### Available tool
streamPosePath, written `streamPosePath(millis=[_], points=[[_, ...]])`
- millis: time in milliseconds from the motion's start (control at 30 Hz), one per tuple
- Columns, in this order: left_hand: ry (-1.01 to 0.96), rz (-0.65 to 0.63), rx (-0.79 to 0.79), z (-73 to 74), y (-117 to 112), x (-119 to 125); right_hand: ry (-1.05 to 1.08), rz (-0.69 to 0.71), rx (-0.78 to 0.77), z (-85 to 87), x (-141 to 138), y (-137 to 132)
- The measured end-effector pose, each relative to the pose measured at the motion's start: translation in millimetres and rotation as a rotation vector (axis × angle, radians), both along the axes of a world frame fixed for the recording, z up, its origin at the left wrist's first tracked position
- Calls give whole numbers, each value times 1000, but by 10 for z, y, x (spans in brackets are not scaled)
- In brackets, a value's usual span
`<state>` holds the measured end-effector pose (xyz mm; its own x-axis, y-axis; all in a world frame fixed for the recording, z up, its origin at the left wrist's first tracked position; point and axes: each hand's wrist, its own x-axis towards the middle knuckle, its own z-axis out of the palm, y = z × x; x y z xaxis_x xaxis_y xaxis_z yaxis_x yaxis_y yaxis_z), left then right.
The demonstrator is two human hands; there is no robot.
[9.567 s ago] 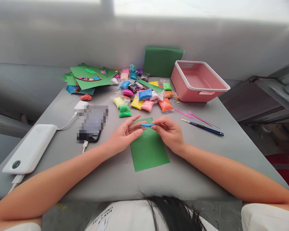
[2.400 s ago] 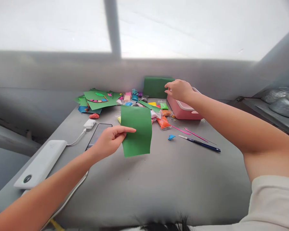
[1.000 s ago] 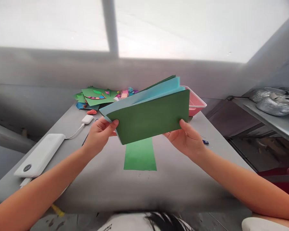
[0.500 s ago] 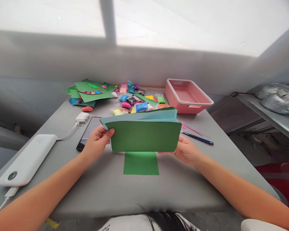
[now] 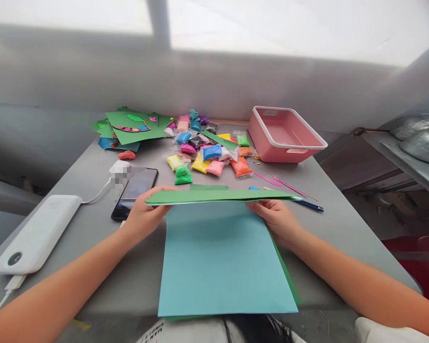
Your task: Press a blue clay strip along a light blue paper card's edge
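Observation:
My left hand [image 5: 147, 213] is closed on the left end of several sheets of coloured paper, fingers behind and partly hidden. At the other end my right hand [image 5: 277, 220] pinches the same sheets, its thumb on the near side. The green paper [image 5: 214, 196] is seen almost edge-on between the hands. From it a light blue sheet [image 5: 225, 267] spreads down towards my body, with green edges showing under it. Just beyond, part of a smaller green piece of paper [image 5: 208, 187] shows on the table.
Colourful clay packets [image 5: 212, 152] lie beyond the paper, with a pink basket [image 5: 289, 155] to their right. Green paper crafts [image 5: 128, 136] sit back left. A phone [image 5: 136, 190] and white power bank [image 5: 39, 233] are on the left. Pink tools [image 5: 289, 185] and a blue pen-like tool [image 5: 311, 206] lie right.
The sheets, held upright as a folded bundle before, are now tipped flatter. A light blue sheet has come down towards my body, covering the near table area.

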<state>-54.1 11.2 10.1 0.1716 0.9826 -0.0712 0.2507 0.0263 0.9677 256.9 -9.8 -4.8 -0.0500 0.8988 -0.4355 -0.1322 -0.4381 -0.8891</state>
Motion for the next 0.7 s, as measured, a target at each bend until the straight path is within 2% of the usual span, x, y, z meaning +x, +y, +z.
streamPosePath(millis=[100,233,433,700], points=[[-43,56,-39,-10,-8,32,-34,26,183,-14,20,18],[-145,49,-145,-8,-9,59,-264,-77,342,-31,72,74],[-158,36,-163,-25,16,72,-402,-70,348,-31,100,93],[-193,81,-127,-47,42,49,-325,-33,298,-39,101,102]])
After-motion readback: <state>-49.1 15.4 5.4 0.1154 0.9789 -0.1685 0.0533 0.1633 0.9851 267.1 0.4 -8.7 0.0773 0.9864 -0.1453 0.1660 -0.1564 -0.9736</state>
